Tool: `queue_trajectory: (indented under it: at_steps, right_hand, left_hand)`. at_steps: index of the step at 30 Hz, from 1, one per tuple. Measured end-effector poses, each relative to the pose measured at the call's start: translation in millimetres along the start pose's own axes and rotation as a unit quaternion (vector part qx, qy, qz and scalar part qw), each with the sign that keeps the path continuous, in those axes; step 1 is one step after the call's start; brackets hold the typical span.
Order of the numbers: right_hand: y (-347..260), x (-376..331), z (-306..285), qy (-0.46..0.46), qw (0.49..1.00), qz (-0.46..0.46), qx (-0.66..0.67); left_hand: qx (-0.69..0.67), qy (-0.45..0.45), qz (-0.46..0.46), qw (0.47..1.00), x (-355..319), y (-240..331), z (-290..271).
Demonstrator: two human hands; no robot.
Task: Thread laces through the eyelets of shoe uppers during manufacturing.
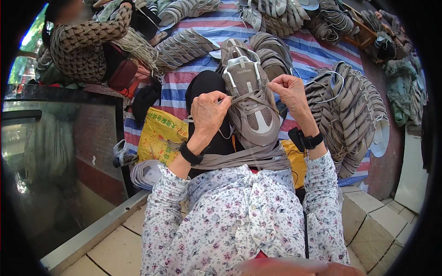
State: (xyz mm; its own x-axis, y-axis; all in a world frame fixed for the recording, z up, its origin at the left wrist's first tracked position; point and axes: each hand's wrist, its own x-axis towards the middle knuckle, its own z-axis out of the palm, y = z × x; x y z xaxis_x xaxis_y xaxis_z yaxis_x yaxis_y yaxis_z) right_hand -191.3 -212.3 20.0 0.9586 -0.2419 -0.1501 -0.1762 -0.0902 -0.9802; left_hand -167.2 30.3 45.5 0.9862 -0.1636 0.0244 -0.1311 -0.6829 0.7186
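A grey-brown sneaker (264,133) with white trim rests on my lap, its toe toward me. A flat grey shoelace (248,98) runs in crossed rows over its front. At the shoe's left side, my left hand (209,112) is closed in a pinch on the shoelace. On the other side, my right hand (293,94) pinches the shoelace between thumb and forefinger, a little higher up. A bundle of loose grey laces (230,161) lies across my lap below the toe.
Stacked grey shoe uppers (345,110) lie at the right, and more uppers (184,48) lie farther off on a striped sheet (202,62). A yellow bag (161,131) is by my left knee. A glass-panelled door (60,161) stands at left. Another person (87,46) sits at far left.
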Motion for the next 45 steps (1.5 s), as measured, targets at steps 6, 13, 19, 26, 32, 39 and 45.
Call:
queue_trajectory:
  at_steps: [6, 13, 19, 26, 32, 39, 45]
  right_hand:
    - [-6, 7, 7, -0.03, 0.995, -0.038, -0.091]
    - [-48, -13, 23, 0.045, 0.834, -0.378, -0.4]
    - [-29, 16, 52, -0.143, 0.914, -0.292, -0.241]
    - [-36, 41, 47, -0.312, 0.933, -0.061, -0.168]
    - [-38, 42, 57, -0.339, 0.911, -0.044, -0.232]
    - [-29, 12, 68, -0.218, 0.857, -0.304, -0.354]
    - [-60, -13, 46, -0.143, 0.758, -0.367, -0.52]
  left_hand:
    - [-0.006, -0.009, 0.001, 1.0, 0, 4, -3]
    - [-0.012, 0.002, 0.012, 1.0, -2, -1, 2]
    - [0.01, 0.032, 0.08, 0.996, 3, -3, 12]
    - [-0.035, -0.029, 0.049, 0.998, 9, -4, 7]
    - [0.009, 0.017, 0.121, 0.993, 6, -6, 17]
    - [-0.095, -0.093, 0.017, 0.991, 6, -14, 7]
    - [-0.118, -0.059, 0.067, 0.989, 14, -7, 3]
